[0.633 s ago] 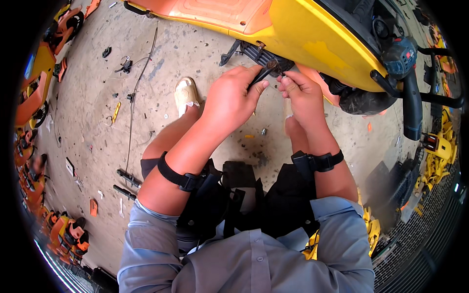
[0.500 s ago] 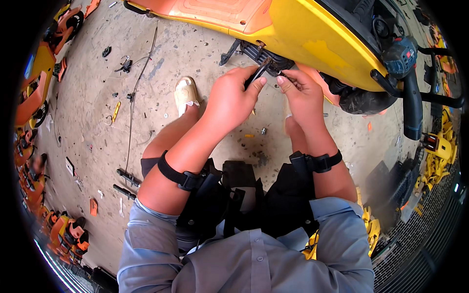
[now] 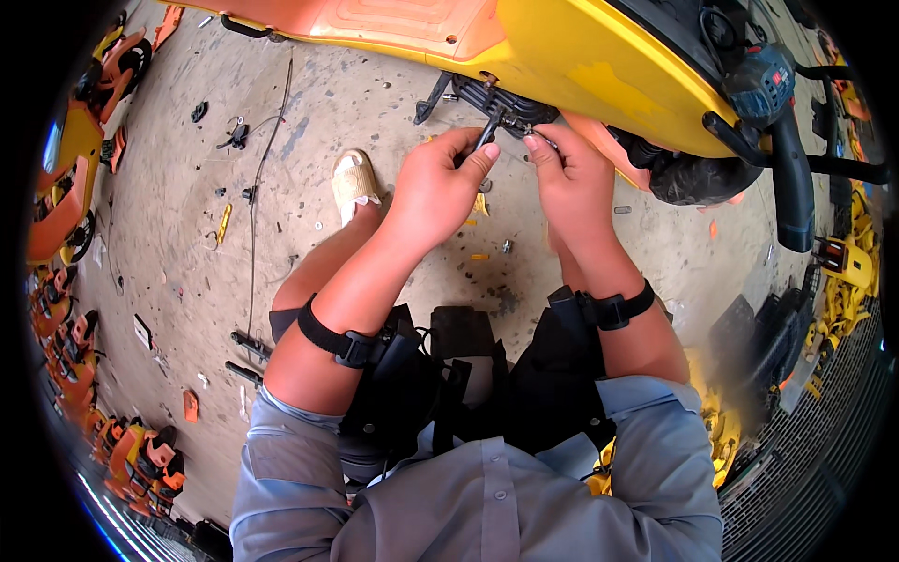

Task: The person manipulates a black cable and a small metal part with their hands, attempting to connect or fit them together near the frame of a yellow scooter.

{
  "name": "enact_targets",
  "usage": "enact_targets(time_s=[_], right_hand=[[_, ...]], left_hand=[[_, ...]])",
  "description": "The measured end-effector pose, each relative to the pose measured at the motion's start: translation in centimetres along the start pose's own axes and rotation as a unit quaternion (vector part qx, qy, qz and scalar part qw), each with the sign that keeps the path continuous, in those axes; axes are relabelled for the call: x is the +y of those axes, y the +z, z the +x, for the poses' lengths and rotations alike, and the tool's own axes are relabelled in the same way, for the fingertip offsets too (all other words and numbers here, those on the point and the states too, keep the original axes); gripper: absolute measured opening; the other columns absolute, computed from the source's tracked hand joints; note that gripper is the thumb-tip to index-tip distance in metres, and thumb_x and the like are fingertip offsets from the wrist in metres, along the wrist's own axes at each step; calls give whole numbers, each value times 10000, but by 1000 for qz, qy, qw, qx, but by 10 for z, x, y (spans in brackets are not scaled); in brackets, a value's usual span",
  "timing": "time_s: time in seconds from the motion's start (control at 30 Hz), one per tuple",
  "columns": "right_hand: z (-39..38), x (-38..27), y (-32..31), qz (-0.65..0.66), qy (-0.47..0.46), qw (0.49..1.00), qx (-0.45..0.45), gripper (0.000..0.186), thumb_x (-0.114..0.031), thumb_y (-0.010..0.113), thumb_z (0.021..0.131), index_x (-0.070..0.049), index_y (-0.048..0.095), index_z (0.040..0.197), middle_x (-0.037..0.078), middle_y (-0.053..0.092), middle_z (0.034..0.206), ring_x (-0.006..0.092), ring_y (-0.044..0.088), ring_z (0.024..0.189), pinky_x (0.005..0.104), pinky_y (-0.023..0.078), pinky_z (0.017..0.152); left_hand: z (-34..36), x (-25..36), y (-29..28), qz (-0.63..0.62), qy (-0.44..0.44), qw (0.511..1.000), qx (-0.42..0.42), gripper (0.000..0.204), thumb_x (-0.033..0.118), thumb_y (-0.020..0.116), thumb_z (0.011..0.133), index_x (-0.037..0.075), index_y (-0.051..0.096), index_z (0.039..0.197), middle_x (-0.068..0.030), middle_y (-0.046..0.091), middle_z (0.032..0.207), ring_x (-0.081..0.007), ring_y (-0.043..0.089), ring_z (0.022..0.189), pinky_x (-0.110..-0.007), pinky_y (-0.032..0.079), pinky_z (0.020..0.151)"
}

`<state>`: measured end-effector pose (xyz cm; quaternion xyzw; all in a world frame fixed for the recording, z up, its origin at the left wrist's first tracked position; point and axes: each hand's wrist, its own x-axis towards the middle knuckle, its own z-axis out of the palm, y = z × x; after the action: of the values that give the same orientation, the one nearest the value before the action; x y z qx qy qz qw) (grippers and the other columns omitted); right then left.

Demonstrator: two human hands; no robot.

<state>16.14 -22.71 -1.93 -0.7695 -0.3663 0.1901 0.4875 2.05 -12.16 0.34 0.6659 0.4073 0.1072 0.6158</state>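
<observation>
Yellow-orange scooter body (image 3: 562,56) spans the top of the view from 11 to 2 o'clock, w/ its black underside bracket (image 3: 496,98) hanging at 12. Concrete floor (image 3: 356,122) below it, littered w/ small bits. At 9 o'clock along the rim, a row of orange scooter parts (image 3: 56,187). At 2–3 o'clock a black handlebar post (image 3: 791,178) runs down. The person squats, grey shirt at 6, black straps on both wrists, sandalled foot (image 3: 354,180) at 11 near the left forearm. Thin black cable (image 3: 253,234) runs across the floor at 10. Left hand (image 3: 435,187) is just below the bracket, grip pressed together, pinching a dark slim tool (image 3: 485,133) that points up into the bracket. Right hand (image 3: 571,183) sits just beside it at 1 o'clock, fingertips pinched on a small dark metal part (image 3: 524,126) at the bracket's edge; what exactly it is, can't tell. The hands are near each other, not touching. Small yellow scraps (image 3: 479,255) lie on the floor between the forearms.
</observation>
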Motion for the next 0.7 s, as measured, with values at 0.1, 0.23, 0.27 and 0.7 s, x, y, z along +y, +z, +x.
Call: enact_targets(time_s=[0.1,0.23,0.27,0.7], right_hand=[[0,-2,-1,37,46,998,-12,182,-192,695,921,-20,692,980,54,662,720,102,601,649,267,481,608],[6,-9,-5,94,124,987,-43,191,-204,683,932,-14,683,954,54,648,688,101,596,639,269,478,607],[6,-8,-5,90,135,985,-60,191,-204,681,933,-14,680,953,53,647,689,102,595,640,270,478,606],[4,-2,-2,117,93,988,-34,177,-198,668,942,-20,666,942,36,637,696,90,560,632,266,463,602]], left_hand=[[1,-2,0,-31,-19,999,-10,301,246,644,968,-6,666,1132,7,617,817,-64,509,721,-240,433,637],[2,-4,1,-41,-17,999,3,297,248,639,971,-2,663,1131,16,610,818,-63,508,709,-233,427,629],[2,-5,1,-37,-12,999,8,297,247,638,972,-2,663,1130,16,610,820,-63,510,709,-231,427,629],[4,-4,2,-60,-25,998,-1,278,230,632,973,-10,663,1110,8,604,793,-69,505,712,-237,433,651]])
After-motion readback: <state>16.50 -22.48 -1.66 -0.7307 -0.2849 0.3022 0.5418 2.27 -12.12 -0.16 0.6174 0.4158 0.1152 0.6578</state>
